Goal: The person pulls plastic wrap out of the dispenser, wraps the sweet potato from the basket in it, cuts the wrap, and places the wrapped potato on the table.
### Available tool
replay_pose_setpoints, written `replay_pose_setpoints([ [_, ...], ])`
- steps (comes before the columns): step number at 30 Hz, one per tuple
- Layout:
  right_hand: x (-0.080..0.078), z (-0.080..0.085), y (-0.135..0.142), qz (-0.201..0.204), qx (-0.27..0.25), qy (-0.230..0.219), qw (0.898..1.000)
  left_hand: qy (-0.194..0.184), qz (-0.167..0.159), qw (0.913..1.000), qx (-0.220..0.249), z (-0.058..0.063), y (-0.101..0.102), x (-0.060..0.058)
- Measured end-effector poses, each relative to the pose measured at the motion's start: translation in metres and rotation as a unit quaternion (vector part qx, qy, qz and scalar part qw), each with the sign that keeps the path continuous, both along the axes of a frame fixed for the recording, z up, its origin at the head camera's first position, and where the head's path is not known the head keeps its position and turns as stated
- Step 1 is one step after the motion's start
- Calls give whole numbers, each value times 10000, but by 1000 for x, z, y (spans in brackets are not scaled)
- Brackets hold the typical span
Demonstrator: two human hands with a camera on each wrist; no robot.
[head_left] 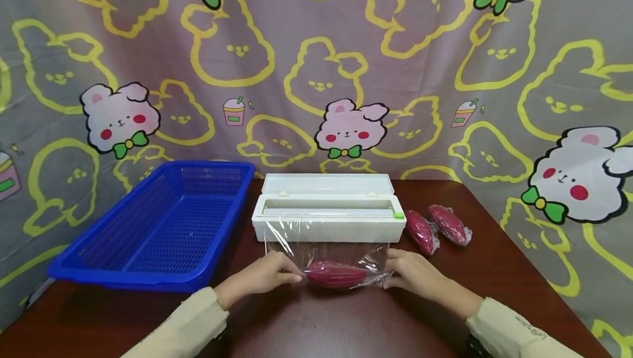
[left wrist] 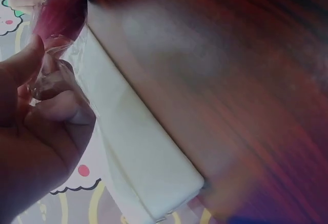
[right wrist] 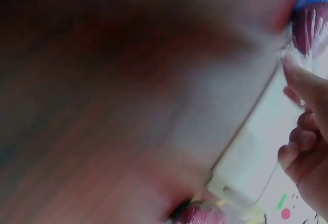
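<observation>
A purple-red sweet potato (head_left: 336,275), tapered at its ends, lies in a sheet of clear cling film (head_left: 316,245). The film runs down from the roll in a white cling film dispenser (head_left: 328,230), whose lid stands up. My left hand (head_left: 264,275) pinches the film at the sweet potato's left end, thumb against fingers; the left wrist view shows the gathered film in that hand (left wrist: 51,106). At the other end my right hand (head_left: 412,275) pinches bunched film between thumb and forefinger, also visible in the right wrist view as a hand (right wrist: 307,116) with its other fingers curled.
Right of the dispenser lie two film-wrapped sweet potatoes, one nearer (head_left: 420,231) and one farther out (head_left: 450,224). A blue plastic basket (head_left: 198,281) stands on the left of the dark brown table (head_left: 346,325). Behind hangs a patterned curtain (head_left: 296,28).
</observation>
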State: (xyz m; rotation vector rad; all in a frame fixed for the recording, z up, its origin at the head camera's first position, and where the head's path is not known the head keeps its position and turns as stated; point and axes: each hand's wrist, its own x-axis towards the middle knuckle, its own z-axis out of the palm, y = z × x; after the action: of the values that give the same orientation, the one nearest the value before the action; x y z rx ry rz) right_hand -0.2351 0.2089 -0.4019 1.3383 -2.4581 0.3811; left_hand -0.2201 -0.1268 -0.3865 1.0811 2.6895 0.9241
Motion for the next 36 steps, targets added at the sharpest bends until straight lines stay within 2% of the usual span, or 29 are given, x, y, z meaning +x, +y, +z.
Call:
replay_pose_setpoints([
  [5,-7,6,7,566,-726,-151,9956,-414,63,9985,359,-2,-4,-4],
  [9,-11,16,7,1000,-1306,-558,9848,-662,103,9956,660,-1,-8,-7],
  [12,-13,24,8,1306,-1770,-1426,9650,-677,82,9939,867,3,-10,-8],
  [16,-17,28,11,1524,-2251,-2519,9288,-545,-10,9910,1224,8,-12,-10],
  [18,-18,29,10,1487,-2385,-2783,9184,-761,-50,9861,1474,10,-13,-11],
  [20,-19,29,10,1382,-2470,-2928,9133,-1105,-10,9802,1643,11,-13,-13],
  [23,-20,29,7,1261,-2592,-3103,9059,-1728,237,9668,1870,11,-12,-14],
  [24,-21,29,7,1256,-2589,-3121,9054,-1845,341,9633,1919,10,-12,-15],
  [28,-22,30,3,1199,-2360,-3006,9163,-2193,625,9464,2286,8,-10,-16],
  [31,-20,31,0,969,-2080,-2866,9302,-2363,617,9319,2680,9,-8,-17],
  [32,-19,31,-1,905,-1995,-2786,9351,-2370,572,9295,2766,9,-7,-17],
  [34,-17,33,-5,781,-1868,-2493,9470,-2293,384,9293,2869,9,-6,-19],
  [36,-14,37,-10,692,-1815,-2077,9587,-2020,231,9378,2813,10,-4,-21],
])
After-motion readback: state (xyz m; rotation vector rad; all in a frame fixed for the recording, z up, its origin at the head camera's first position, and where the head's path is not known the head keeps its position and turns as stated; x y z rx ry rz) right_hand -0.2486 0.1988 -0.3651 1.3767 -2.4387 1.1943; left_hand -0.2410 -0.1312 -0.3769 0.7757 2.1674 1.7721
